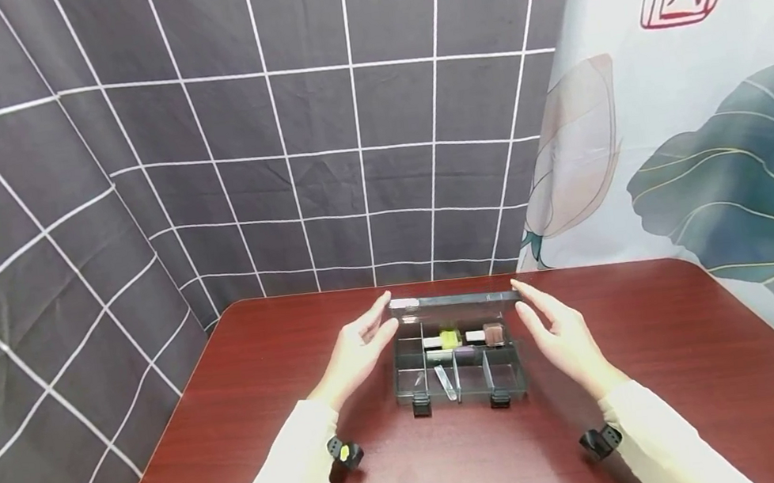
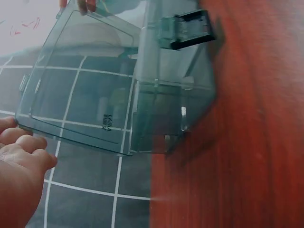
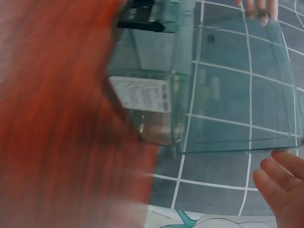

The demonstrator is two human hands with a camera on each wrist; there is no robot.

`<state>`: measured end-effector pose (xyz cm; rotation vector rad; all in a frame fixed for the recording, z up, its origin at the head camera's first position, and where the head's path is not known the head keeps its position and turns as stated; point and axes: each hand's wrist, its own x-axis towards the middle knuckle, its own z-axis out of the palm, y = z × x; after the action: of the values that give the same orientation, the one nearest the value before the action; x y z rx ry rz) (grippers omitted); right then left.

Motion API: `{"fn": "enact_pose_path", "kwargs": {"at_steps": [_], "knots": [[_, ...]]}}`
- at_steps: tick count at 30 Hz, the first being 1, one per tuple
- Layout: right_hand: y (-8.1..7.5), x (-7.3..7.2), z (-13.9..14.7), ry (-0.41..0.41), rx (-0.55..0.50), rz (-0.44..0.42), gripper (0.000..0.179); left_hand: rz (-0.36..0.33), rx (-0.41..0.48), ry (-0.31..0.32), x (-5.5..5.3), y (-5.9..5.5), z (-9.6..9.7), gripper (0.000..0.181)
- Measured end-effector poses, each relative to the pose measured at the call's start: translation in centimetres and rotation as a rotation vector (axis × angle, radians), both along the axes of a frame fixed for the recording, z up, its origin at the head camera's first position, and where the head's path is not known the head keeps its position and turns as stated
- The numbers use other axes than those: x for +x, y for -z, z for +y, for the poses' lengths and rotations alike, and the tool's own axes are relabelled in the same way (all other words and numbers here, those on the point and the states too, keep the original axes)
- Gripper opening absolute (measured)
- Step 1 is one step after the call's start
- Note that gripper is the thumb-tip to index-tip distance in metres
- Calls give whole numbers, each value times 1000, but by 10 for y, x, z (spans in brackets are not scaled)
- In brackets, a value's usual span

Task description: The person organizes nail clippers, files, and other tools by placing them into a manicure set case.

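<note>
A clear grey plastic compartment box (image 1: pixel 407 389) sits on the table with its transparent lid (image 2: pixel 85 95) raised upright. In the head view, my left hand (image 1: pixel 358 348) touches the lid's left upper corner, thumb apart from the fingers. My right hand (image 1: pixel 565 339) is at the right upper corner, fingers extended; its fingertips meet the lid's edge in the right wrist view. Inside lie a yellow-green nail polish bottle (image 1: pixel 450 339), a brownish-pink nail polish bottle (image 1: pixel 494 334) and a slim metal nail clipper (image 1: pixel 444 383). Something purplish (image 1: pixel 466 351) is partly hidden.
Two black latches (image 1: pixel 421 405) hang open along the box's front. A white printed label (image 3: pixel 141 93) is on its side. The red-brown wooden table (image 1: pixel 265 367) ends at a grey gridded curtain (image 1: pixel 323 185). Black wrist cameras (image 1: pixel 599 442) sit on both sleeves.
</note>
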<state>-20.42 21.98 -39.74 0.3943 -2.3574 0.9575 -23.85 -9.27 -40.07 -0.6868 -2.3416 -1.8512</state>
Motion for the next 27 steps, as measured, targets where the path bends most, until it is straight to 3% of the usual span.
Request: {"fn": "enact_pose_path", "kwargs": {"at_steps": [4,10,18,23,27], "knots": [[7,5,2,-67,67,91,38,46,-32,10,10,8,-4,50],[19,10,0,-188,168,194,38,216,-180,-8,24,21,-10,45],[36,27,1,-217,313,227,38,392,-365,39,39,33,-14,43],[37,31,8,-262,420,231,40,439,-496,110,44,35,-15,42],[38,33,12,-274,499,224,40,424,-630,150,47,33,-14,42]]}}
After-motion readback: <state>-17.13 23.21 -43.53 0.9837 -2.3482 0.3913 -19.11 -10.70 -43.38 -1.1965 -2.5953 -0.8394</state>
